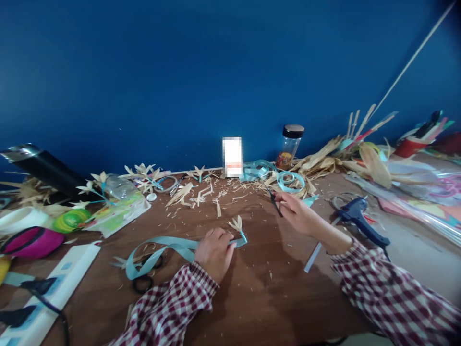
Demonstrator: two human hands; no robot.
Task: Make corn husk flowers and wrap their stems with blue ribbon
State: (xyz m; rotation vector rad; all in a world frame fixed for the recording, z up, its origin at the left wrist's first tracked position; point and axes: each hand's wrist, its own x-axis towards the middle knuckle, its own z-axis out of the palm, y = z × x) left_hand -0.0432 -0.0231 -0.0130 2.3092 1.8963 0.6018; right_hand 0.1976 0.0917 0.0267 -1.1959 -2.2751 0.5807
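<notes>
On the bench (pixel 273 302), blue ribbon (pixel 183 242) beside a husk flower (pixel 236 223) is pinched by fingers (pixel 228 237) of the left hand (pixel 214 250) and a dark tool (pixel 276 206) by the right hand's (pixel 295 212), scissors (pixel 134 284) being overlapped by ribbon, with shavings (pixel 204 193) and a glue gun (pixel 360 222) nearby.

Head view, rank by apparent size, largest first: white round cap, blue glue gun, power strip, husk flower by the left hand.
1. Power strip (cropped by frame edge)
2. Blue glue gun
3. Husk flower
4. White round cap
</notes>
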